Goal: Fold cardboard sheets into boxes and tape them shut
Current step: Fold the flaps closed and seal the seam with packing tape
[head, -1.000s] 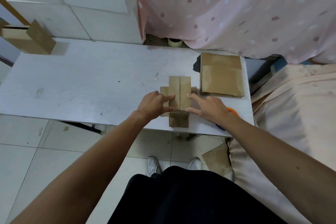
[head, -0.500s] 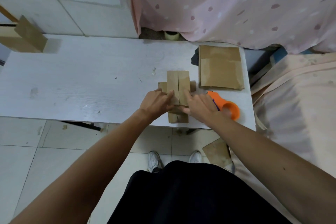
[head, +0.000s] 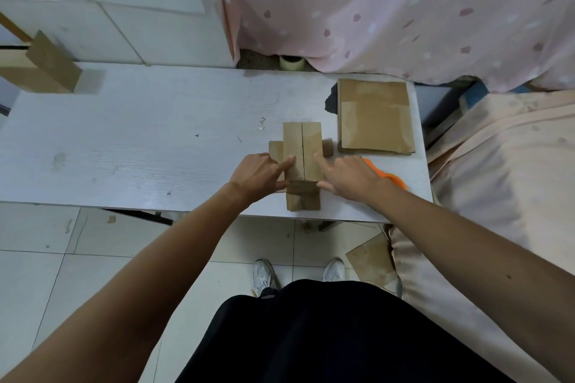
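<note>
head | box [head: 301, 152] near the front edge of the bench [head: 124, 146], right of middle; two top flaps down, meeting at a centre seam | left hand [head: 258, 176] and right hand [head: 348, 179] apart, straight forefingers pressing one flap each, thumbs against the near face | sheets [head: 375, 116] stacked just right of the box | orange dispenser [head: 392, 179] partly hidden behind right hand

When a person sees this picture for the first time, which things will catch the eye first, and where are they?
First, the small cardboard box near the front edge of the white table, where the left hand and the right hand each press a forefinger on its two closed top flaps. Next, the stack of flat cardboard sheets to the box's right, and the pink spotted curtain behind the table.
</note>
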